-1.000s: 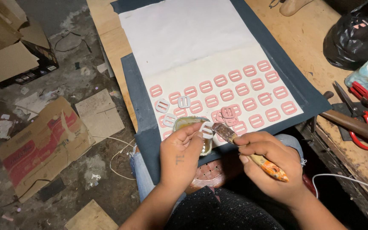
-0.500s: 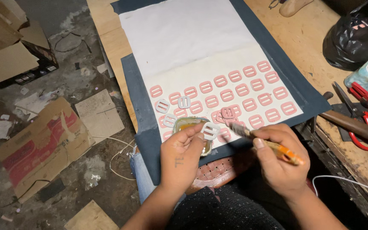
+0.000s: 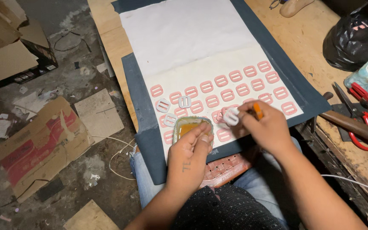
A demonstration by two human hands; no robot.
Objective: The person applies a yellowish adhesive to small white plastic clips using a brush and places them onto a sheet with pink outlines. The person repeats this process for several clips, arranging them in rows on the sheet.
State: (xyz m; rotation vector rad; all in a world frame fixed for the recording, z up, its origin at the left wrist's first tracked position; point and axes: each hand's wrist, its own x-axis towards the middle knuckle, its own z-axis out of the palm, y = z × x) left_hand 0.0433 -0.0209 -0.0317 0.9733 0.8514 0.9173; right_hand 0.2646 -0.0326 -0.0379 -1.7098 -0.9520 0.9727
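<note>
One small white buckle (image 3: 231, 116), light, stiff and likely slick, sits pinched at its rim in the right hand (image 3: 264, 126) alongside an orange-handled brush (image 3: 257, 110), while the left hand (image 3: 191, 150) grips the glue tub (image 3: 191, 126).

Left hand (image 3: 190, 151) steadies glue tub (image 3: 188, 126); right hand (image 3: 264, 127) presses white buckle (image 3: 231, 116).

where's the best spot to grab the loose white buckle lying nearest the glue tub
Pinch the white buckle by its two outer side bars, coming straight down from above. It lies flat on the paper, just left of the glue tub the left hand steadies.
</note>
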